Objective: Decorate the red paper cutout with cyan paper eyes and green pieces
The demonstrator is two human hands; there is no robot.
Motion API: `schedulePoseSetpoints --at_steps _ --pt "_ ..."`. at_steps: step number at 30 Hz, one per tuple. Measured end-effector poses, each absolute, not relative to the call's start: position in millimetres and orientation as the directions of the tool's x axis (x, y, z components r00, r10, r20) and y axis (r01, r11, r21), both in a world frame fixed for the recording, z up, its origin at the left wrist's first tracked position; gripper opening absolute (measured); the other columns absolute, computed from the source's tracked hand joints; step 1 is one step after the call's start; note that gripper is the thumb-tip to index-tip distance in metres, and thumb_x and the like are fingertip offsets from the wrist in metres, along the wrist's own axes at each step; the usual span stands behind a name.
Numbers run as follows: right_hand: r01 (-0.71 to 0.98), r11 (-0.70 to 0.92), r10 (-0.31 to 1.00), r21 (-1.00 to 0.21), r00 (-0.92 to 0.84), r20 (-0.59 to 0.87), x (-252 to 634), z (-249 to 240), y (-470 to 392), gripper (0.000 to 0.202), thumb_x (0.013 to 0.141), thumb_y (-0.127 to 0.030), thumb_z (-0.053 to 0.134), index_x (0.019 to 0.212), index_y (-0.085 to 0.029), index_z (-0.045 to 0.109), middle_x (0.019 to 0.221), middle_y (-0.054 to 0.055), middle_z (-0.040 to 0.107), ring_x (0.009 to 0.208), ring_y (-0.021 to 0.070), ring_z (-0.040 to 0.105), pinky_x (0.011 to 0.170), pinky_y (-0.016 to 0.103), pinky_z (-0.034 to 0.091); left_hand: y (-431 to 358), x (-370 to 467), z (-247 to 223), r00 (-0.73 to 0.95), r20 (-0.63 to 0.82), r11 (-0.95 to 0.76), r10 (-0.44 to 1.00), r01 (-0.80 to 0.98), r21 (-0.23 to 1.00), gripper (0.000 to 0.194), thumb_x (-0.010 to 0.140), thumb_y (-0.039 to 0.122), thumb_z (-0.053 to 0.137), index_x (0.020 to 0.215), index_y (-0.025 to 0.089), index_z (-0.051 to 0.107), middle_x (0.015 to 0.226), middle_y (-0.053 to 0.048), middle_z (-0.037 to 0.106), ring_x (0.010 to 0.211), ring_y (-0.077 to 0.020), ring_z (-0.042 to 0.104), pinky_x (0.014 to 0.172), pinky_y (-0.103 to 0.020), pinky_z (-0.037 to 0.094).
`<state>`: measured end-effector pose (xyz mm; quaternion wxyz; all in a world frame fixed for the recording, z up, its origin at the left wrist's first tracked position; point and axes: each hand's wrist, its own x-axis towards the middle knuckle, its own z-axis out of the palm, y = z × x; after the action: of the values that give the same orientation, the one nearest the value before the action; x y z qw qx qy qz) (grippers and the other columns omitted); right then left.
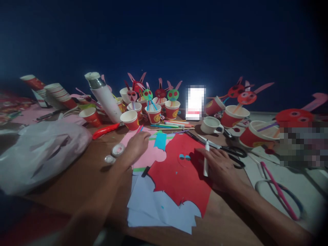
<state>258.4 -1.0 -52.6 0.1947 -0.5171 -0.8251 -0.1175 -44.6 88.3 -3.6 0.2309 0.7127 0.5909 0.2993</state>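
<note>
My right hand point(217, 164) is closed around a white marker point(206, 160) and rests at the right edge of a red paper sheet point(179, 177) with cut-out edges. On that sheet lie two small blue pieces point(185, 157) inside a faint round outline. My left hand point(135, 147) is over pink paper point(143, 159), near a blue paper piece point(160, 140); its fingers are bent together and whatever they pinch is too small to make out. White sheets point(148, 205) lie beneath the red one. A black marker cap point(146, 171) sits at the red sheet's left edge.
Behind stand red paper cups point(153, 114) with paper rabbit faces, a white flask point(106, 99), a mug point(211, 125) and a bright screen point(195, 100). Black scissors point(230, 150) lie right. On the left are a plastic bag point(48, 147), tape rolls point(118, 149) and a red-handled tool point(106, 130).
</note>
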Motion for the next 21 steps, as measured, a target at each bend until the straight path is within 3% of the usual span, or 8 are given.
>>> schedulePoseSetpoints --at_steps 4,9,15,21 --pt "0.896 0.444 0.806 -0.014 -0.392 0.442 259 -51 -2 0.042 0.074 -0.002 0.043 0.112 -0.014 0.054 0.092 0.011 0.069 0.089 0.0268 0.058 0.08 0.037 0.036 87 -39 -11 0.241 0.079 -0.249 0.967 0.85 0.464 0.01 0.084 0.022 0.057 0.088 0.014 0.062 0.097 -0.006 0.063 0.095 -0.0199 0.057 0.089 -0.042 0.041" --pt "0.884 0.466 0.812 -0.047 -0.406 0.419 262 -49 -3 0.041 0.076 -0.003 0.045 0.113 -0.016 0.055 0.096 0.011 0.069 0.093 0.0265 0.058 0.082 0.038 0.037 88 -39 -10 0.286 0.044 -0.286 0.957 0.916 0.282 0.014 0.085 0.025 0.053 0.09 0.016 0.063 0.094 -0.009 0.061 0.093 -0.0241 0.056 0.082 -0.038 0.042" --pt "0.877 0.479 0.806 -0.044 -0.419 0.417 268 -55 0 0.041 0.077 -0.006 0.046 0.116 -0.018 0.055 0.097 0.01 0.069 0.091 0.0258 0.059 0.082 0.039 0.038 89 -41 -11 0.263 0.021 -0.262 0.964 0.941 0.214 0.022 0.086 0.033 0.051 0.094 0.017 0.064 0.098 -0.011 0.061 0.097 -0.0264 0.056 0.081 -0.037 0.043" --pt "0.865 0.5 0.802 -0.046 -0.442 0.402 270 -57 0 0.043 0.077 -0.006 0.045 0.119 -0.017 0.053 0.105 0.012 0.067 0.095 0.0262 0.058 0.082 0.039 0.039 93 -38 -11 0.226 -0.024 -0.215 0.974 0.952 0.22 0.024 0.09 0.034 0.052 0.103 0.014 0.059 0.105 -0.007 0.06 0.095 -0.0192 0.058 0.085 -0.041 0.047"
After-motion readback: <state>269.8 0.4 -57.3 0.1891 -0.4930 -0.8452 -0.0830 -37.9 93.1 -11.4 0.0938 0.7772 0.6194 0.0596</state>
